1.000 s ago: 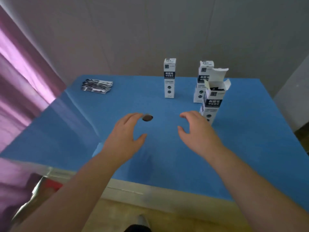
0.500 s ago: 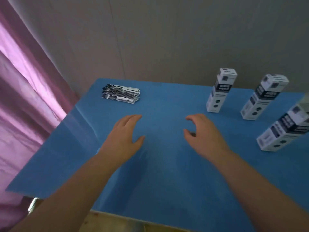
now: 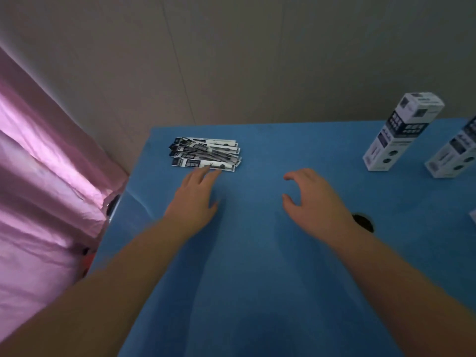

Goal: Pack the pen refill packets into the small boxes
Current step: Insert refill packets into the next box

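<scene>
While empty, left hand (image 3: pixel 192 202) fingertips (outstretched) reach the refill packets (image 3: pixel 205 156).

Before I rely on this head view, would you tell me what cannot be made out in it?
- Packets: stacked and blurred, so no count; print unreadable.
- Left hand: fingers reach the stack's near edge; contact unclear.
- Second box: cut off by the right edge, top unseen.
- White corner: only a sliver shows at the right edge; unidentifiable.
- First box: motion blur hides its print.
- Dark hole in the table: partly behind the right hand.
</scene>
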{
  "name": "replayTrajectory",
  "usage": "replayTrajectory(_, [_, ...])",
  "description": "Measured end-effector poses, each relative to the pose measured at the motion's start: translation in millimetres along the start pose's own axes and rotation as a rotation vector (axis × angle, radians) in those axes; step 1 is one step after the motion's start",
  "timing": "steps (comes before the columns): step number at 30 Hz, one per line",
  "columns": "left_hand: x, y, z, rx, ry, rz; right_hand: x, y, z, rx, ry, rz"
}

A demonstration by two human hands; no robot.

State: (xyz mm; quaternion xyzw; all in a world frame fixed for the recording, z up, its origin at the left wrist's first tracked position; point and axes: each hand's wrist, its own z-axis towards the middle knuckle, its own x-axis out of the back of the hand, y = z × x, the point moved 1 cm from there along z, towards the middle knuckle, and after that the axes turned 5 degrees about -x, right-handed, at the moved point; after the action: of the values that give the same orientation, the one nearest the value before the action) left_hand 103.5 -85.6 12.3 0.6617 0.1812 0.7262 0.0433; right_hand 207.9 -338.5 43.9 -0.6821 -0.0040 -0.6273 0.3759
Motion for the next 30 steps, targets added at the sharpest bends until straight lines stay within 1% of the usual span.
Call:
replayTrajectory(4, [1, -26, 50, -0.031, 0.024, 0.111, -2, 1, 10, -0.022, 0.003, -0.016])
replayTrajectory(6, [3, -41, 79, -0.061, -0.001, 0.181, -2, 1, 15, -0.025, 0.007, -0.014])
replayTrajectory(7, [5, -49, 95, -0.067, -0.044, 0.221, -3, 1, 17, -0.026, 0.008, -0.010])
replayTrajectory(12, [22, -74, 159, -0.063, -0.374, 0.438, -5, 3, 22, -0.025, -0.016, 0.003])
replayTrajectory(14, [27, -74, 176, -0.069, -0.483, 0.426, -3, 4, 24, -0.012, -0.016, 0.007])
replayTrajectory(16, [29, -71, 189, -0.095, -0.543, 0.379, -3, 7, 27, 0.000, -0.013, 0.010])
replayTrajectory(21, [28, -68, 200, -0.190, -0.503, 0.482, -4, 11, 33, 0.000, -0.011, 0.043])
replayTrajectory(26, [20, -70, 193, -0.156, -0.482, 0.533, -3, 16, 31, -0.010, -0.012, 0.056])
replayTrajectory(30, [16, -57, 173, -0.155, -0.467, 0.530, 2, 19, 29, -0.014, -0.011, 0.064])
